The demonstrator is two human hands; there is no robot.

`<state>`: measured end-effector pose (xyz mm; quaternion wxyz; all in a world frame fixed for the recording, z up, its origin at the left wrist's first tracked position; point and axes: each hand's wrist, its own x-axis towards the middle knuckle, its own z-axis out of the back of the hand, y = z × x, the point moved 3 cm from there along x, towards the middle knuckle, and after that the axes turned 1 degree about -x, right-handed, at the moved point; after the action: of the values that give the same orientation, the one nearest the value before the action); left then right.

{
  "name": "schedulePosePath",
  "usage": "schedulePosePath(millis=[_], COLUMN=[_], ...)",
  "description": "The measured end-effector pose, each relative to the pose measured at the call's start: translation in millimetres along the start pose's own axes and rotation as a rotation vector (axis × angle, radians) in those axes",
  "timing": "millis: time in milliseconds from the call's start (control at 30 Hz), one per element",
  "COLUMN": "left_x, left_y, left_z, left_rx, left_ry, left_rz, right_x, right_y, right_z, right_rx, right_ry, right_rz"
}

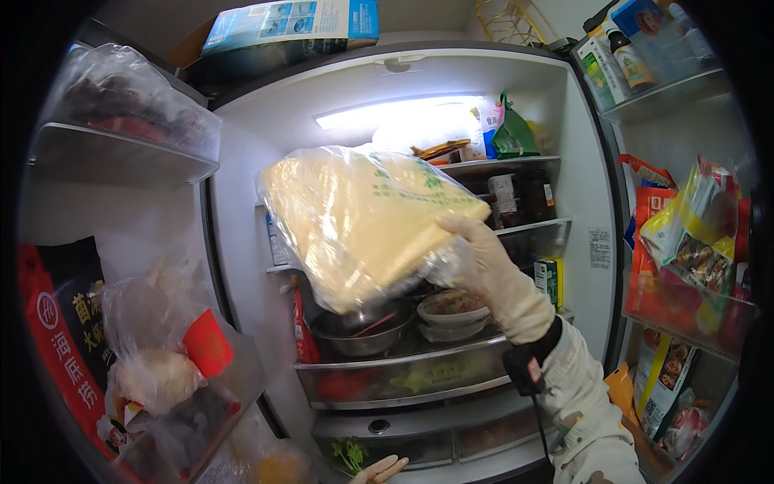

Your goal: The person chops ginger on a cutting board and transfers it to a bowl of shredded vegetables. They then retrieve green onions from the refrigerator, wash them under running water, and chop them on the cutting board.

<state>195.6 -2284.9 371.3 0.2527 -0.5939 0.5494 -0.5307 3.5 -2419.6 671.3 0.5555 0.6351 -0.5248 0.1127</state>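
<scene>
My right hand (493, 269), in a pale glove, grips the lower right edge of a clear plastic bag (369, 221) holding a flat, pale yellow slab or folded sheet. Green printing shows on the bag. It is held up before the open refrigerator and hides part of the upper shelves. Below it on a shelf stand a metal bowl (363, 333) and stacked clear-lidded food containers (453, 314). Only the fingers of my left hand (384, 469) show at the bottom edge, beside leafy green stems (349, 454); whether they hold the stems is unclear.
Both door racks flank me: a bagged pale item (157, 378) and a red-black packet (60, 339) at left, colourful food packets (695, 230) at right. Lower drawers (393, 444) lie ahead. A blue box (290, 27) rests on top.
</scene>
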Motion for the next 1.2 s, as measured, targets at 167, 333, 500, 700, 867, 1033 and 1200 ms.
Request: schedulePosePath(millis=[167,333,500,700,867,1033,1200], left_x=[1,2,2,6,7,2,1], left_y=[1,7,11,13,12,9,7], left_z=[10,28,43,53,61,60,57], left_rx=[-0.142,-0.197,-0.289,-0.37,-0.376,-0.334,-0.342], left_ry=[-0.052,-0.069,-0.099,-0.051,-0.118,-0.186,-0.195], left_rz=[0.05,0.061,0.083,0.079,0.091,0.105,0.125], right_x=[57,124,186,251,267,277,281], right_y=[-9,-16,-21,-30,-38,-44,-49], right_z=[-8,-9,-3,12,10,3,5], right_rx=[-0.039,-0.078,-0.111,-0.054,-0.152,-0.14,-0.299], right_ry=[0.014,-0.035,-0.053,-0.11,-0.304,-0.372,-0.526], right_rz=[0.107,0.149,0.23,0.289,0.403,0.263,0.255])
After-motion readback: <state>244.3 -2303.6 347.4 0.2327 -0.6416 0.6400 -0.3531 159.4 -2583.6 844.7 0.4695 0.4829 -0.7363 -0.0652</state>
